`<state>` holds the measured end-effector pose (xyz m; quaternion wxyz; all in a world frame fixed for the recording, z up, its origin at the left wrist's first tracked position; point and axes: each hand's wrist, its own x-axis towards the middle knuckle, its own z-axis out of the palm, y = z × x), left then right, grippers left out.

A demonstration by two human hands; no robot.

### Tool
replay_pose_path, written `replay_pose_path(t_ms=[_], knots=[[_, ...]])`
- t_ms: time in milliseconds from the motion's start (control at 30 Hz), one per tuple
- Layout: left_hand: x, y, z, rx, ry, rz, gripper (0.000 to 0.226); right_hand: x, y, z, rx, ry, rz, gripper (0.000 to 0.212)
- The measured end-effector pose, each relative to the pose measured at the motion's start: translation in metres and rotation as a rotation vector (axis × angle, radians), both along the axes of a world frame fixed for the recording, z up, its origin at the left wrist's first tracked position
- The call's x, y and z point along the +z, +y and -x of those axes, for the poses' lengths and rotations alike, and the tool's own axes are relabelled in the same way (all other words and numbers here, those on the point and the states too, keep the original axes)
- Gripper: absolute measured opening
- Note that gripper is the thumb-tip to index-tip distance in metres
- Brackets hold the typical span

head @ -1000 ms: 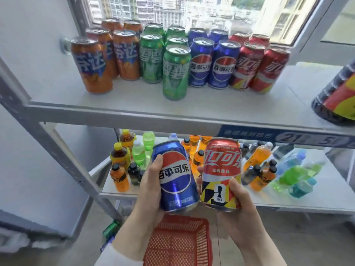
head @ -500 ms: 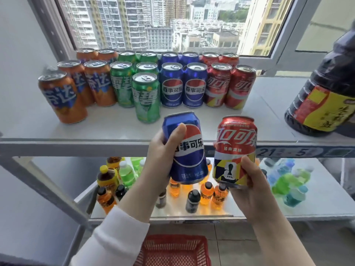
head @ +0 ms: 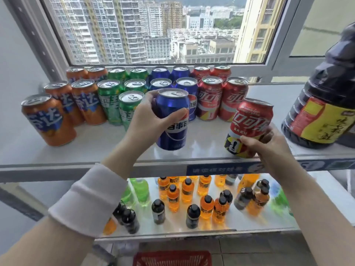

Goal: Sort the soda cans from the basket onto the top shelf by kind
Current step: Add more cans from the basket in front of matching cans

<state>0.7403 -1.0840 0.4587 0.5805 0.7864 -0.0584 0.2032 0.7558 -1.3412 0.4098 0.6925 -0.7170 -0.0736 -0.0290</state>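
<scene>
My left hand (head: 146, 120) grips a blue cola can (head: 171, 120) just above the top shelf (head: 107, 148), in front of the blue row (head: 187, 87). A red cola can (head: 249, 127), tilted to the left, is held by my right hand (head: 269, 144) near the shelf's front edge, in front of the red cans (head: 222, 96). Orange cans (head: 63, 104) and green cans (head: 123, 98) stand in rows to the left. The red basket (head: 172, 259) shows at the bottom edge, on the floor.
A big dark bottle with a yellow label (head: 324, 104) stands at the right end of the top shelf. The lower shelf (head: 326, 196) holds several small orange, green and dark bottles. A window frame (head: 153, 64) runs right behind the cans.
Both hands have risen from below the shelf edge to the top shelf. The blue can now hangs over the shelf by the blue row; the red can has moved right and tilted.
</scene>
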Motion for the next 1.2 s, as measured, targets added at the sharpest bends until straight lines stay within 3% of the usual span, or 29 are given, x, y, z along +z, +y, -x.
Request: replay_pose_path(t_ms=[67,167,300,667,833,967,1067,1200], knots=[[0.004,0.004,-0.008,0.009,0.007,-0.124,0.055,0.006,-0.003,-0.014,-0.001,-0.026,0.07,0.05],[0.009,0.01,-0.014,0.007,0.032,-0.261,0.061,0.007,-0.008,-0.034,0.068,-0.046,0.13,0.066],[0.014,0.01,-0.019,0.038,0.035,-0.422,0.066,0.008,-0.011,-0.05,0.111,-0.028,0.172,0.069],[0.018,0.007,-0.024,0.044,0.047,-0.644,0.064,0.015,-0.014,-0.052,0.2,-0.04,0.318,0.08],[0.021,0.008,-0.026,0.003,0.122,-0.7,0.069,0.048,-0.013,-0.041,0.012,-0.279,0.636,0.093],[0.034,0.012,-0.027,-0.045,0.252,-0.794,0.074,0.065,-0.006,-0.04,-0.047,-0.344,0.874,0.088],[0.044,0.015,-0.03,-0.063,0.268,-0.931,0.069,0.071,-0.001,-0.042,-0.073,-0.341,0.921,0.08],[0.05,0.013,-0.033,-0.103,0.228,-1.142,0.078,0.076,-0.001,-0.047,-0.088,-0.297,0.873,0.074]])
